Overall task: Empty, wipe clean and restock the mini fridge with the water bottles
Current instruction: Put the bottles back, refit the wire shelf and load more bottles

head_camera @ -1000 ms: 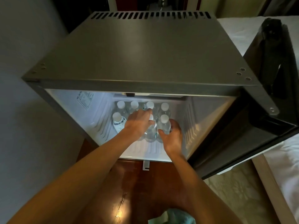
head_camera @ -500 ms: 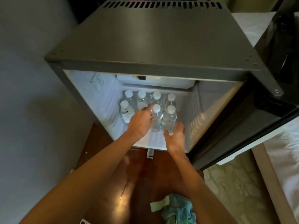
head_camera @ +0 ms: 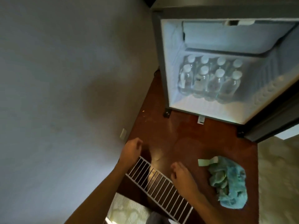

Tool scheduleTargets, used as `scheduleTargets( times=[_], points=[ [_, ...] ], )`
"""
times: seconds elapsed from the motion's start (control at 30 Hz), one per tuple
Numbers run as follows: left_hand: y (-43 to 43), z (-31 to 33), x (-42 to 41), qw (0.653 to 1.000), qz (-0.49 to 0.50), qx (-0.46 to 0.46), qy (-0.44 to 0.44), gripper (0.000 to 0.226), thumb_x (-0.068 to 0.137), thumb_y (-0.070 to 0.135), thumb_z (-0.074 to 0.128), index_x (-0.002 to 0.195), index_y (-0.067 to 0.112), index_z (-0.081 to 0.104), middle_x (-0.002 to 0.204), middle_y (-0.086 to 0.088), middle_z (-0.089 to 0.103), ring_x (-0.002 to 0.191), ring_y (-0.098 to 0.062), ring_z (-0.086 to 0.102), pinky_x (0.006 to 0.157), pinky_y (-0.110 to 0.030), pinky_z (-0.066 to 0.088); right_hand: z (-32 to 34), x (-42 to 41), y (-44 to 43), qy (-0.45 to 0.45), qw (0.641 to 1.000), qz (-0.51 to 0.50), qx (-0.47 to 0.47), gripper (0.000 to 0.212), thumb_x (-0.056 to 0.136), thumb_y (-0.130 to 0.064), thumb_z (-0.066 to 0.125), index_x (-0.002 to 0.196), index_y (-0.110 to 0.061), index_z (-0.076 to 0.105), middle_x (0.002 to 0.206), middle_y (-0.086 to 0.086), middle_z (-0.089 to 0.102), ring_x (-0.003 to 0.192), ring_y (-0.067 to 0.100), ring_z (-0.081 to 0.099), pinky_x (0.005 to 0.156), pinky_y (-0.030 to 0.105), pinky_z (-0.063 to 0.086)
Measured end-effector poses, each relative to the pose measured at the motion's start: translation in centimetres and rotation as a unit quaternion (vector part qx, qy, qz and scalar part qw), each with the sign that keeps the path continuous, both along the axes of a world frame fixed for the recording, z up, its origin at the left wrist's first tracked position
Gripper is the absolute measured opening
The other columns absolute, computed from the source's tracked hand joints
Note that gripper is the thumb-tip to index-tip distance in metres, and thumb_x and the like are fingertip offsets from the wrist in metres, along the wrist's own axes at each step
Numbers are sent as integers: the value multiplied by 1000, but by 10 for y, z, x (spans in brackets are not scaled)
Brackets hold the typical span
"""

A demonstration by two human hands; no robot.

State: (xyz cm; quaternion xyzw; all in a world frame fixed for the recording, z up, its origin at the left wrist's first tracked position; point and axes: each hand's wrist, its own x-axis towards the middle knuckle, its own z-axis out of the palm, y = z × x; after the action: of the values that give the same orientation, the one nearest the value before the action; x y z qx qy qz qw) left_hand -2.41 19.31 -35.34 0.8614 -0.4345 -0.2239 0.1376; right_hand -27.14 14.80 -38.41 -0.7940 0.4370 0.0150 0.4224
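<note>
The mini fridge [head_camera: 163,65] stands open at the upper right, lit inside. Several clear water bottles [head_camera: 215,81] with white caps stand in two rows on its floor. A white wire shelf [head_camera: 161,186] lies on the dark wooden floor at the bottom. My left hand [head_camera: 131,151] hovers at the shelf's far left corner, fingers loosely curled, holding nothing. My right hand [head_camera: 179,173] is over the shelf's right edge with fingers loosely bent; whether it touches the wire is unclear.
A crumpled blue-green cloth [head_camera: 229,185] lies on the floor right of my hands. A grey wall [head_camera: 64,94] runs along the left. The fridge door [head_camera: 273,120] hangs open at the right, with pale patterned carpet [head_camera: 278,175] beyond. A pale patterned fabric [head_camera: 127,210] shows at the bottom.
Both hands have left the bottles in the fridge and come down to the wire shelf on the floor. The view has swung down and left.
</note>
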Motion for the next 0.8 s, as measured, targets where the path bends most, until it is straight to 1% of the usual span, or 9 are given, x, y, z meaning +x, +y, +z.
scheduleTargets(
  times=[0.07,0.13,0.2,0.27,0.33,0.43,0.53,0.6,0.8],
  points=[
    [42,-16,7,999,49,9,6,19,92,13,60,110,17,65,107,-4,67,100,-22,64,82,-25,47,-5,-3,34,102,992,35,-62,38,97,-34,51,133,-22,46,135,0,43,125,19,42,102,36,42],
    [73,-30,9,997,67,36,-2,27,92,16,59,119,16,60,118,-7,62,110,-27,59,92,-34,48,-10,-7,62,176,980,24,-90,53,92,-50,54,135,-23,43,138,1,41,125,22,40,99,40,43],
    [91,-39,7,995,72,73,-1,36,95,20,55,130,16,53,130,-8,54,119,-29,51,99,-39,43,-15,-15,83,204,974,-13,-94,82,69,-63,73,133,-17,52,133,5,49,118,26,48,90,45,49],
    [101,-45,5,994,78,79,3,41,96,20,52,137,15,48,136,-9,51,124,-29,47,102,-39,40,-26,-26,95,201,973,-43,-103,107,35,-63,88,122,-7,64,124,11,58,108,32,55,77,51,55],
    [106,-48,2,995,78,66,5,42,95,16,51,137,14,47,137,-9,50,125,-28,45,102,-39,40,-39,-41,106,194,975,-85,-69,115,24,-56,92,120,0,65,121,18,59,106,37,53,73,54,55],
    [112,-53,-4,996,81,42,10,42,94,10,48,136,10,47,137,-11,49,126,-29,43,101,-42,42,-36,-61,121,174,963,-202,-28,92,47,-32,97,122,6,59,117,26,53,101,48,52,80,58,51],
    [116,-57,-11,997,69,31,-10,43,93,6,48,136,5,47,134,-16,49,124,-33,43,101,-45,43,-20,-70,123,151,910,-377,81,51,84,-19,75,122,6,53,120,27,54,112,46,52,94,48,46],
    [116,-59,-16,998,57,27,-28,44,91,4,51,134,2,47,130,-19,50,119,-35,45,100,-45,42,-21,-68,123,130,889,-424,116,41,90,-17,66,121,4,51,116,26,62,109,42,59,86,40,46],
    [107,-51,-23,994,99,39,-9,42,94,8,49,135,1,48,132,-23,47,125,-38,40,105,-45,35,-21,-49,131,97,890,-429,115,38,88,-13,63,123,-2,55,118,17,59,111,36,56,86,36,42]
  ],
)
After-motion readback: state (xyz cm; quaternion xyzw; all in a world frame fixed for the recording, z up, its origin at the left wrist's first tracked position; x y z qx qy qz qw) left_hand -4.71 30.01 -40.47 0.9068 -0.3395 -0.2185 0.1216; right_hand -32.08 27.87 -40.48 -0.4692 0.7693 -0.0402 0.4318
